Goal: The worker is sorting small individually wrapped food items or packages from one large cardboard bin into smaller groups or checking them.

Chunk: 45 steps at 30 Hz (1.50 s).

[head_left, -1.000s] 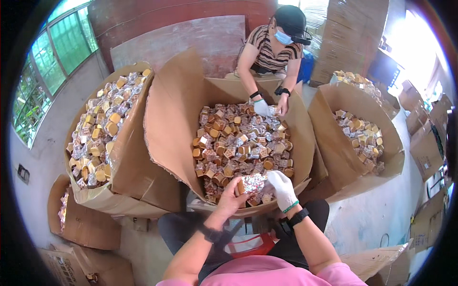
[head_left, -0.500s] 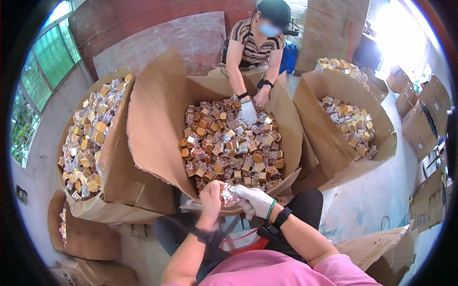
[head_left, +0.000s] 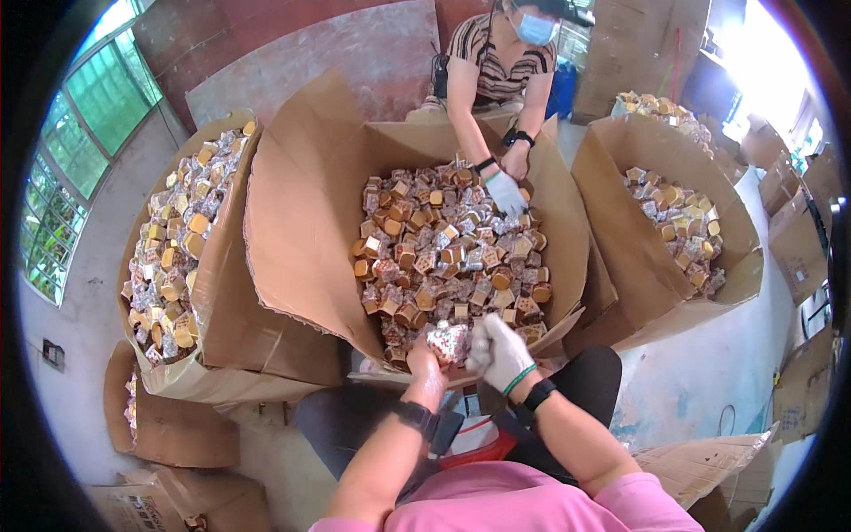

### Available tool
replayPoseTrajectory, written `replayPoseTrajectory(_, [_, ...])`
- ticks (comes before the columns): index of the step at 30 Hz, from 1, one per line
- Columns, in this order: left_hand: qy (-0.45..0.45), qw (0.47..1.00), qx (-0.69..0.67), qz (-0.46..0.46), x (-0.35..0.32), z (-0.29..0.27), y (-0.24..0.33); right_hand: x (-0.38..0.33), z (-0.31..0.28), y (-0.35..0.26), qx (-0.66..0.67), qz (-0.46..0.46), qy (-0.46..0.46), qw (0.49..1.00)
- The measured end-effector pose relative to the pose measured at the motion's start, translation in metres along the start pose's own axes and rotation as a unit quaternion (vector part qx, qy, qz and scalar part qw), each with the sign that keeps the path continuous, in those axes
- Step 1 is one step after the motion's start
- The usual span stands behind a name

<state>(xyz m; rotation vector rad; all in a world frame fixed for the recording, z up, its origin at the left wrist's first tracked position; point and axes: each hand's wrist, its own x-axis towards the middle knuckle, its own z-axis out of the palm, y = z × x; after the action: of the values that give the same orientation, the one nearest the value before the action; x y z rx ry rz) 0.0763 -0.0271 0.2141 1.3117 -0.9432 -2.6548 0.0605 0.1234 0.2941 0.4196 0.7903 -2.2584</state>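
My bare left hand [head_left: 425, 360] is closed around a shiny clear-wrapped piece with red and white specks [head_left: 448, 344], held above the near edge of the big open carton [head_left: 310, 208]. Just to its right, my right hand [head_left: 502, 353] wears a white glove and has its fingers curled together. Whatever lies within those fingers, if anything, is hidden. Inside the carton lies a heap of similar wrapped pieces with gold-coloured, many-sided bases [head_left: 452, 253].
Across the carton a masked person reaches a gloved hand [head_left: 506, 193] into the heap. More filled cartons stand at the left [head_left: 232, 266] and right [head_left: 612, 222]. A red-and-white container [head_left: 479, 448] sits between my knees. Flattened cardboard [head_left: 709, 461] lies at lower right.
My right hand has come off the wrapped piece to its upper right, fingers now curled. My left hand still holds the piece. The other person's gloved hand has shifted within the heap.
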Motion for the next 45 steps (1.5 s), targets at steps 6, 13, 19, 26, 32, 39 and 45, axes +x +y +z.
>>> replayPoseTrajectory(6, [0.024,0.997,0.075,-0.006,0.085,-0.037,0.075,0.026,-0.044,-0.055,-0.043,-0.086,-0.032,0.995])
replayPoseTrajectory(13, [0.127,0.987,0.089,-0.045,0.16,-0.035,0.132,0.07,-0.07,-0.09,-0.093,-0.064,0.036,0.993])
replayPoseTrajectory(19, [0.077,0.986,0.107,-0.1,0.242,-0.101,0.097,0.109,-0.083,-0.091,-0.227,-0.093,-0.006,0.969])
replayPoseTrajectory(26, [0.106,0.964,-0.14,-0.2,0.285,-0.115,0.069,0.112,-0.06,-0.117,-0.277,-0.046,0.022,0.959])
replayPoseTrajectory(32, [0.17,0.948,-0.141,-0.229,0.304,-0.125,0.05,0.12,-0.067,-0.12,-0.394,-0.073,-0.012,0.916])
replayPoseTrajectory(39, [0.168,0.949,-0.153,-0.217,0.301,-0.099,0.064,0.117,-0.056,-0.118,-0.309,-0.022,0.044,0.95])
replayPoseTrajectory(45, [0.102,0.978,-0.096,-0.154,0.32,-0.127,0.064,0.121,-0.062,-0.11,-0.297,-0.021,0.021,0.954])
